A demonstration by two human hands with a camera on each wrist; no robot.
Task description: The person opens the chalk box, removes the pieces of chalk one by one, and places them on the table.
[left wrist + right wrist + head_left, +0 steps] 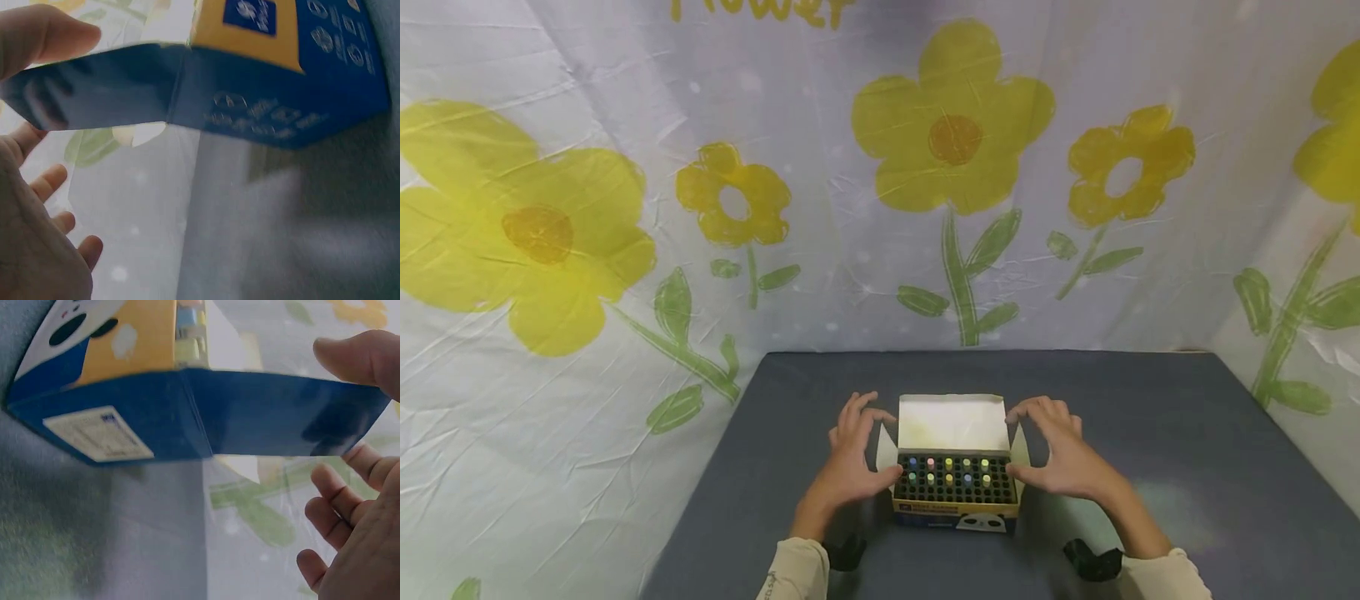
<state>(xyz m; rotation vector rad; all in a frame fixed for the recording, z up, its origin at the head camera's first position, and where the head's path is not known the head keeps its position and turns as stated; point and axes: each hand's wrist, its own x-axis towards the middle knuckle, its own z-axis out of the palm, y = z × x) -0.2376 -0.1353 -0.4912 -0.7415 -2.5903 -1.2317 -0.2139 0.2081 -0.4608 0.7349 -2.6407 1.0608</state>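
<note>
A blue and yellow cardboard box with a panda on its front sits on the table, its white-lined lid raised at the back. Inside, a black grid of holes holds several small sticks with coloured tops, in two rows. My left hand is at the left side flap, thumb by one edge and index fingertip at the opposite one. The right hand mirrors this at the right side flap. The other fingers of both hands are spread loosely, away from the box.
The box stands on a dark grey table. Behind and beside the table hangs a pale cloth printed with yellow flowers. Black straps show at both wrists, near light sleeves.
</note>
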